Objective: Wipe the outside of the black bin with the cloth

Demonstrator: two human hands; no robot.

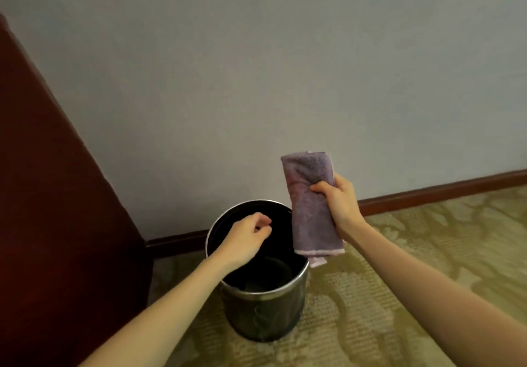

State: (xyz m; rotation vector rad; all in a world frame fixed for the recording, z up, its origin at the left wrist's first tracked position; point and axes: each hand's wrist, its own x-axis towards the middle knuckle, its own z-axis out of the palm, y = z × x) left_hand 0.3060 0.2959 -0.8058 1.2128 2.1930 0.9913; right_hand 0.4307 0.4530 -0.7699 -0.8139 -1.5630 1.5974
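Note:
The black bin (265, 314) is a round can with a silver rim, standing upright on the carpet near the wall. My right hand (339, 204) grips a folded purple cloth (312, 207) around its middle and holds it upright in the air, just above the bin's right rim. My left hand (246, 239) hovers over the bin's open mouth with its fingers loosely curled and nothing in it. I cannot tell whether it touches the rim. The bin's inside looks dark, and part of it is hidden by my left hand.
A dark red wooden cabinet (57, 209) stands close to the bin's left. A pale wall (256, 81) with a reddish skirting board (442, 192) runs behind. Patterned green-beige carpet (399, 295) spreads to the right and front.

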